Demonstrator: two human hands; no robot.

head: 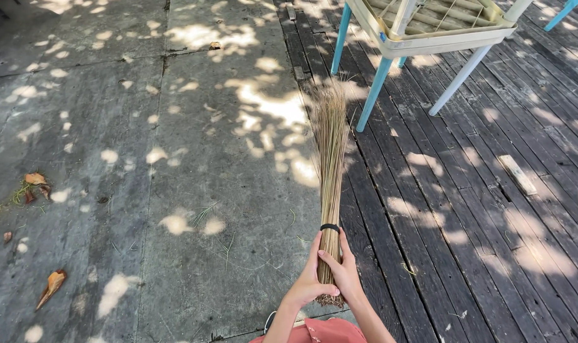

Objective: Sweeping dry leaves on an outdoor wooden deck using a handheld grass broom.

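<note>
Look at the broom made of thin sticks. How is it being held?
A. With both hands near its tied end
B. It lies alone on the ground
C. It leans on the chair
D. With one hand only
A: the left hand and the right hand both wrap the broom just below its black band, with the bristle tips pointing away toward the chair.

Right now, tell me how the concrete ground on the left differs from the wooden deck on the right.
The concrete is pale grey, in large flat slabs with few seams; the wooden deck is dark brown, in narrow boards with many gaps. Dry leaves lie on the concrete, while a table with blue and white legs stands on the deck. Both carry dappled sunlight. Both hands, left and right, grip the straw broom over the border between them.
</note>
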